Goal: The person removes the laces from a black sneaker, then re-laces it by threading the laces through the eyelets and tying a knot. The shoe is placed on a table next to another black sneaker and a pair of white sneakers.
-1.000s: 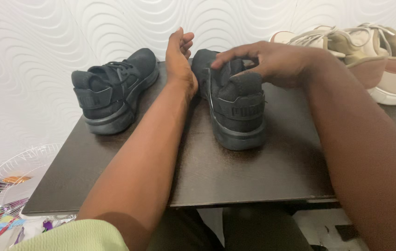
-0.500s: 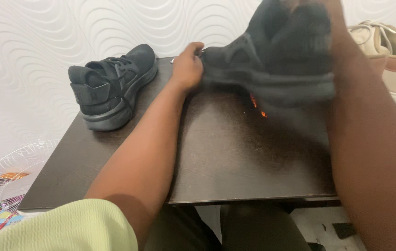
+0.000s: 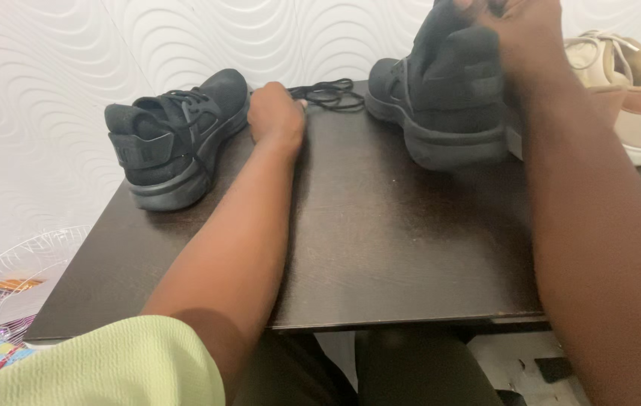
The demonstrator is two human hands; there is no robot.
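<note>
Right hand (image 3: 527,34), grip: fingers closed over the collar and heel of a black sneaker (image 3: 444,90), pinching it from above near the far right edge of the counter (image 3: 380,248); the shoe is tipped with its heel toward the camera and its sole edge close to the counter surface, though whether it rests there or is just clear cannot be told. Held from the top this way, the shoe's throat is kept turned upward and reachable. No lace can be seen on this shoe from this side. Left hand (image 3: 275,113), grip: fingers curled down and pressed together on the counter near its far edge, knuckles up, fingertips at the near end of a loose black shoelace (image 3: 328,94); whether the lace is actually pinched cannot be told. Lace lies coiled flat along the far edge, between the two black shoes. Second black sneaker (image 3: 178,139): laced, standing on its sole at the far left corner, heel toward the camera, just beside the left hand and untouched. Beige sneakers (image 3: 625,90): on the far right, partly behind the right arm. White wire fan guard (image 3: 12,278): below the counter's left edge, among coloured scraps.
</note>
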